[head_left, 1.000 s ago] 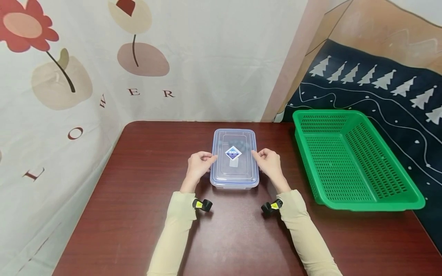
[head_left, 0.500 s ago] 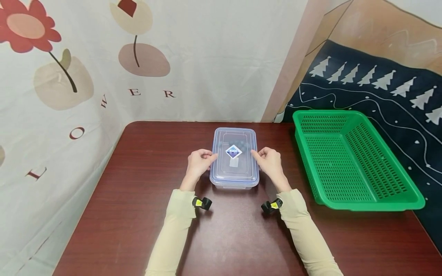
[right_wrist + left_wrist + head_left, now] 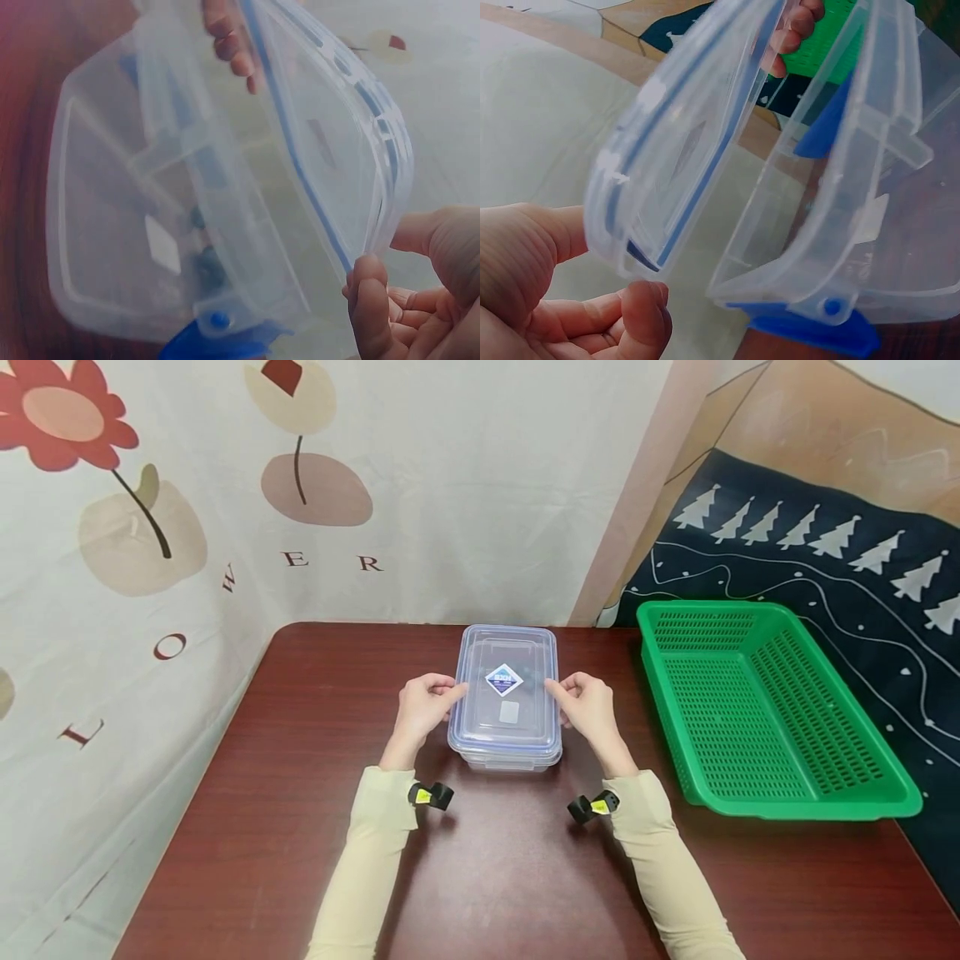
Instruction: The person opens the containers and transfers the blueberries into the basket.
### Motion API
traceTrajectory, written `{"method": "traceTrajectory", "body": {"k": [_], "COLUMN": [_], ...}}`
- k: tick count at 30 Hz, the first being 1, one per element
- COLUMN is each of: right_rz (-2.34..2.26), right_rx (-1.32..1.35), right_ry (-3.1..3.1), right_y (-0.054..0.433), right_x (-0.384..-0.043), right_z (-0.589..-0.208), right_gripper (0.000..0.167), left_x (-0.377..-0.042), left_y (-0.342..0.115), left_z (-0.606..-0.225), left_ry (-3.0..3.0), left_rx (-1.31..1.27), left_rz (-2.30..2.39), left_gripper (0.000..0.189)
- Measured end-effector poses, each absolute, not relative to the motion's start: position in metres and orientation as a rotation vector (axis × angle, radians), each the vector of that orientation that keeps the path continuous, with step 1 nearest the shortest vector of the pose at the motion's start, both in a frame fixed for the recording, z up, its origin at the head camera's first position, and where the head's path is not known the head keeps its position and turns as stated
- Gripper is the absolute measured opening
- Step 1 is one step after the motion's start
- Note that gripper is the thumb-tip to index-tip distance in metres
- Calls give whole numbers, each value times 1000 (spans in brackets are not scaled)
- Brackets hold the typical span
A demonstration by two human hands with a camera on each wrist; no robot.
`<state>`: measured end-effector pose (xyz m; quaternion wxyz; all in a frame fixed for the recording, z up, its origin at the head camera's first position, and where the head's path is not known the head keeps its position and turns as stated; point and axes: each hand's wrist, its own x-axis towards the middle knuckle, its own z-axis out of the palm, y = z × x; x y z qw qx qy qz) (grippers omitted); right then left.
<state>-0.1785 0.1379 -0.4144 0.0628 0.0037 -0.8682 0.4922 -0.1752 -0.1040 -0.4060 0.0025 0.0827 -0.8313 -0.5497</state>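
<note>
Two edges of the lid [image 3: 480, 727] pinched: left fingers [image 3: 642, 313] on its left edge, right fingers [image 3: 369, 301] on its right. Lid held above the box [image 3: 101, 225], gap visible in both wrist views. Box sits on the surface [image 3: 255, 827], blue clip [image 3: 832, 334] jutting out; green basket [image 3: 810, 811] to the right

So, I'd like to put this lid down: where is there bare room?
The widest patch lies between the left sleeve and the left edge of the table. Another lies between both sleeves, nearer than the box. Inside the basket looks bare too. Crowded: around the box, with the left hand and right hand holding the lid above.
</note>
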Motion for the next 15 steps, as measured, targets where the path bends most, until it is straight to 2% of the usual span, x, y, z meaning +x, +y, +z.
{"method": "traceTrajectory", "body": {"k": [15], "right_rz": [1901], "right_rx": [28], "right_ry": [-2524], "right_y": [109], "right_x": [-173], "right_z": [-405], "right_gripper": [25], "left_x": [-160], "left_y": [-148], "left_z": [-397], "left_ry": [-2495], "left_rx": [346], "left_rz": [-1998], "left_gripper": [33]}}
